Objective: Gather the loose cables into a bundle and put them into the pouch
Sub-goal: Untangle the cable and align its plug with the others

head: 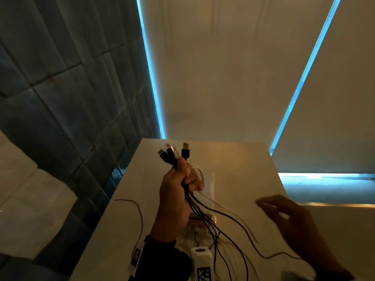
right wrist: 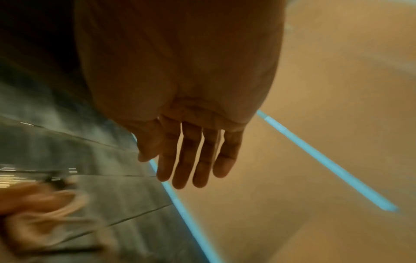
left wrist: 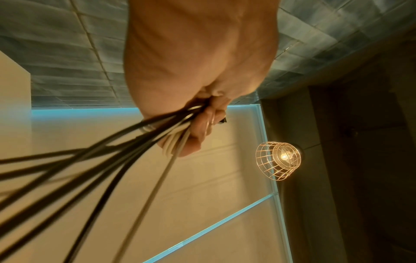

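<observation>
My left hand [head: 182, 179] is raised above the table and grips a bundle of black and white cables [head: 205, 211], its fingers curled round them. Their plug ends [head: 174, 152] stick up out of the fist, and the loose tails hang down and trail over the tabletop. In the left wrist view the same cables [left wrist: 144, 138] fan out from the left hand [left wrist: 198, 128]. The clear pouch [head: 208, 185] lies flat on the table behind that hand. My right hand [head: 284, 211] hovers blurred at the right, fingers [right wrist: 186, 160] straight and spread, holding nothing.
The pale table [head: 233, 159] ends at the far edge near a beige blind with blue light strips [head: 154, 88]. A dark tiled wall [head: 60, 88] stands to the left. A thin black cable [head: 138, 211] loops near the table's left edge. A wire-cage lamp [left wrist: 278, 162] glows.
</observation>
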Motion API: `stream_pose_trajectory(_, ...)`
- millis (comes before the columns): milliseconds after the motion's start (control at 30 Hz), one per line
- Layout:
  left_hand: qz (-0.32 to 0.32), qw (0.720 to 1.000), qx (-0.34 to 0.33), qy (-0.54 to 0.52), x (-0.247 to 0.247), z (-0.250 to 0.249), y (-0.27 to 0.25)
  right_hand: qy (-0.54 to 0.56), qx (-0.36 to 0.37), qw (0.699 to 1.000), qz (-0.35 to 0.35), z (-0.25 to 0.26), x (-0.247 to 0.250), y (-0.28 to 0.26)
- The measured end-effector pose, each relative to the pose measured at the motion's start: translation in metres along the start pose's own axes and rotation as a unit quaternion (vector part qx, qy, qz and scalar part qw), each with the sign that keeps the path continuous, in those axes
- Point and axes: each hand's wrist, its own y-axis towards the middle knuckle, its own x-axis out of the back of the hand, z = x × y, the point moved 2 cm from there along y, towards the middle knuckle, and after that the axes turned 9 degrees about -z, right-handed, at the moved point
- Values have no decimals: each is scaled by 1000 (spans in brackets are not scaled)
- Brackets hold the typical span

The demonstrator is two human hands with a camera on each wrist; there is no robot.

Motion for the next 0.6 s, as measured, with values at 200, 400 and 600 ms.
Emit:
stream_pose_trajectory(200,-2,999,-21,42,-2,0,-4,117,83,984,102,61,-66,8)
stream_pose_trajectory(400,-12,996,-27,79,1,-1,-4,116,100,988,25,56,-74,12)
stream_pose_trajectory(600,40,990,-2,134,4,1,-4,65,21,992,-106,24,-21,26)
